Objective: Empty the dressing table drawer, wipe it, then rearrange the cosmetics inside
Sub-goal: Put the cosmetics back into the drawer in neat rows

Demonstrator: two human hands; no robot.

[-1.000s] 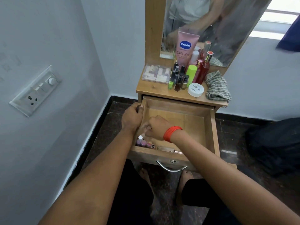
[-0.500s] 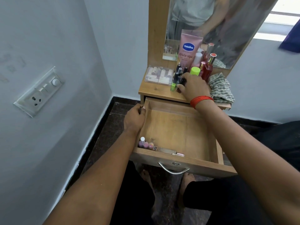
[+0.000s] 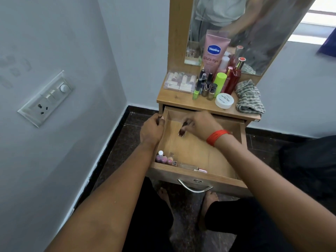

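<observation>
The wooden drawer [image 3: 216, 176] is pulled out under the dressing table top [image 3: 178, 100]. My left hand [image 3: 151, 130] grips the drawer's left wall. My right hand [image 3: 199, 123], with an orange wristband, hovers over the drawer's back half and pinches a small dark nail polish bottle [image 3: 181, 132] hanging from its fingers. Small pink bottles [image 3: 164, 159] and a slim lip gloss tube [image 3: 192, 167] lie along the drawer's front left corner. On the top stand several nail polish bottles [image 3: 206, 87], a pink Vaseline tube [image 3: 214, 51], a green bottle [image 3: 220, 81] and red bottles [image 3: 233, 79].
A clear box of small cosmetics [image 3: 180, 81] sits at the top's left, a white round jar [image 3: 224, 100] and a checked cloth [image 3: 250, 97] at its right. A mirror [image 3: 254, 24] stands behind. A wall with a switch plate [image 3: 45, 99] is close on the left. My bare feet [image 3: 164, 196] are below the drawer.
My right hand went from the drawer's front corner up to the bottles on the top, then came back down over the drawer pinching a small dark bottle. My left hand stayed on the drawer wall.
</observation>
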